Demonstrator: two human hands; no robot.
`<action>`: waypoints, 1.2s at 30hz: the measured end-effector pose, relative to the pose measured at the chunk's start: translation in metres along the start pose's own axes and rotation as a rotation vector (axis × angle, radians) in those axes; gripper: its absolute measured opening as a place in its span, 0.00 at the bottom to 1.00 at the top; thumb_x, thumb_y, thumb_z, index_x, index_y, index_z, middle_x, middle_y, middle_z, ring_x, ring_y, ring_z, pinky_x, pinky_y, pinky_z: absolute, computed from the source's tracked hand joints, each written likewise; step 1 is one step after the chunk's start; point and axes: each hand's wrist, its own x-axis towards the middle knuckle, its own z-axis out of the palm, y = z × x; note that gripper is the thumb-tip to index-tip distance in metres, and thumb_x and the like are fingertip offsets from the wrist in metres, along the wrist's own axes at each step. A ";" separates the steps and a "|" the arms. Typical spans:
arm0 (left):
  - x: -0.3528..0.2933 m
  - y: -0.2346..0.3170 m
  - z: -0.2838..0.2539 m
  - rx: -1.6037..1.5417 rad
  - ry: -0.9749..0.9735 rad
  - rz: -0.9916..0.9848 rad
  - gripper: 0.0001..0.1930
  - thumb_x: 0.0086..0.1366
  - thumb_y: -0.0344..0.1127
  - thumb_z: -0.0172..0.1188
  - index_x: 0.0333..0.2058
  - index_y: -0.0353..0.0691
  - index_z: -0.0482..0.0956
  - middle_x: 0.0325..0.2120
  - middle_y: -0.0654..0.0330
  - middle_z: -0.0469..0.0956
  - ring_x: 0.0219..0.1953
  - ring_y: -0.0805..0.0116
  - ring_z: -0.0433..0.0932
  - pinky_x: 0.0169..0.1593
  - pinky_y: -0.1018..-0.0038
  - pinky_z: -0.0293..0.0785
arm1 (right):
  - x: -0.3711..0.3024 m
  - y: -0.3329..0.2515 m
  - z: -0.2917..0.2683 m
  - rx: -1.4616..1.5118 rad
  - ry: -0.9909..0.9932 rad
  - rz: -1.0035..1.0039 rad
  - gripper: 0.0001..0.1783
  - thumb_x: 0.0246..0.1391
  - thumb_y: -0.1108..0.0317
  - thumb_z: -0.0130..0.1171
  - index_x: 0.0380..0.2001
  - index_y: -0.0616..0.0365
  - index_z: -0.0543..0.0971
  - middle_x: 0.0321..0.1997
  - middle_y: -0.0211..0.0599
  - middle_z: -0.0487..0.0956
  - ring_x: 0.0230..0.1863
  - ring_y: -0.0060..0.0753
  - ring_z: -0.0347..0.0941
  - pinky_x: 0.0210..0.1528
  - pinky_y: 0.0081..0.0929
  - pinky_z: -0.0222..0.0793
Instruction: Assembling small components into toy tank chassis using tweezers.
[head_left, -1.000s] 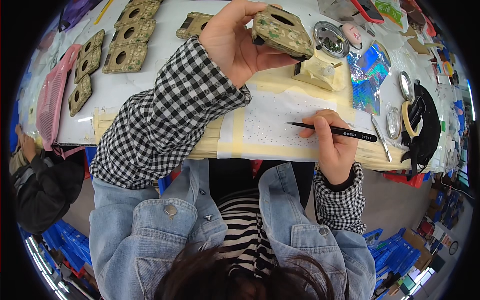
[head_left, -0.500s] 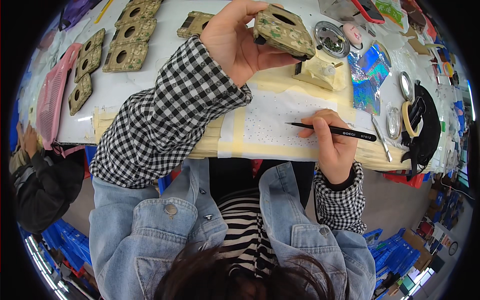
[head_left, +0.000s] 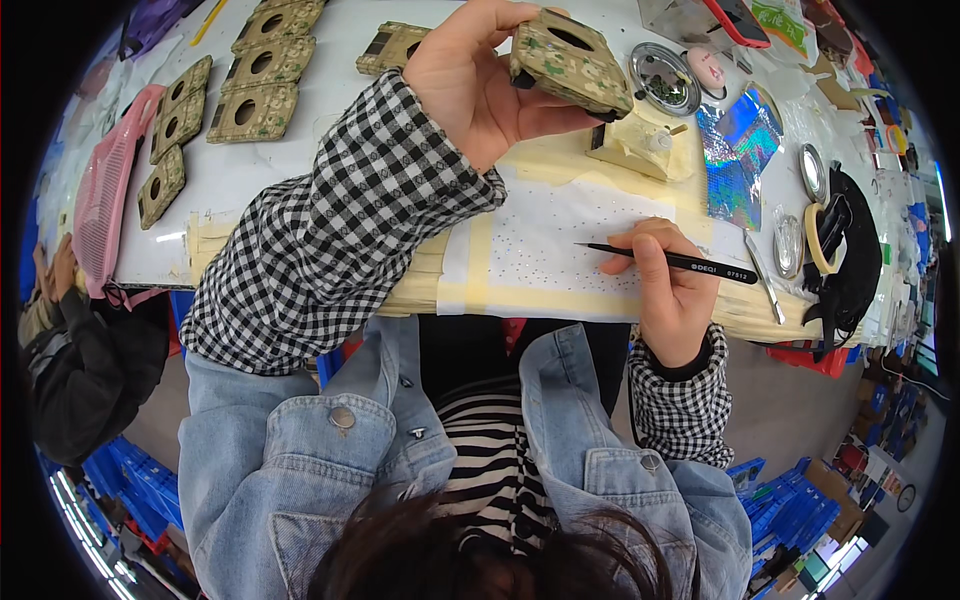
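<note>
Raised over the table, my left hand (head_left: 462,92) is closed on a camouflage fabric case (head_left: 572,72) with a dark oval hole in its upper face. My right hand (head_left: 672,280) pinches slim black tweezers (head_left: 690,262), their fine tip pointing left. Below that tip lies a white sheet (head_left: 520,240) strewn with many tiny shiny dots, its border covered in pale yellow tape. The tip sits over the sheet; whether it touches cannot be told. Another camouflage case (head_left: 385,50) lies partly hidden behind my left hand.
Several camouflage cases (head_left: 250,110) stand at the far left near a pink mesh bag (head_left: 112,190). On the right are a round metal tin (head_left: 665,78), a yellow-taped block (head_left: 640,145), holographic film (head_left: 735,150), a metal tool (head_left: 763,275) and a black cloth (head_left: 850,250). Another person (head_left: 95,370) sits at left.
Both hands have shifted very slightly to the right with the case and the tweezers. At the left, the other person's hand has moved a little.
</note>
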 end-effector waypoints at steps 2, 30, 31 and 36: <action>0.001 0.000 0.000 -0.013 -0.017 -0.009 0.21 0.63 0.41 0.44 0.47 0.29 0.67 0.39 0.48 0.75 0.41 0.58 0.77 0.44 0.64 0.78 | -0.001 0.000 -0.001 0.010 0.012 0.001 0.11 0.59 0.71 0.48 0.31 0.70 0.75 0.31 0.41 0.73 0.28 0.26 0.75 0.32 0.18 0.67; -0.005 -0.008 0.015 0.135 0.062 0.040 0.23 0.65 0.46 0.41 0.54 0.39 0.60 0.46 0.48 0.71 0.45 0.53 0.75 0.49 0.63 0.74 | 0.076 -0.071 0.000 0.187 0.064 -0.389 0.13 0.59 0.68 0.49 0.40 0.68 0.73 0.38 0.41 0.77 0.39 0.24 0.73 0.43 0.18 0.67; -0.005 -0.008 0.015 0.130 0.058 0.037 0.23 0.65 0.46 0.41 0.54 0.39 0.60 0.46 0.48 0.71 0.45 0.53 0.75 0.49 0.63 0.74 | 0.075 -0.070 0.001 0.182 0.065 -0.379 0.13 0.59 0.68 0.49 0.40 0.68 0.74 0.38 0.41 0.77 0.39 0.24 0.73 0.43 0.18 0.67; -0.007 -0.008 0.016 0.119 0.071 0.037 0.23 0.64 0.46 0.42 0.53 0.40 0.61 0.47 0.51 0.71 0.47 0.55 0.74 0.49 0.63 0.74 | 0.074 -0.069 0.003 0.199 0.073 -0.317 0.13 0.59 0.68 0.49 0.39 0.68 0.74 0.37 0.40 0.77 0.39 0.23 0.73 0.42 0.18 0.67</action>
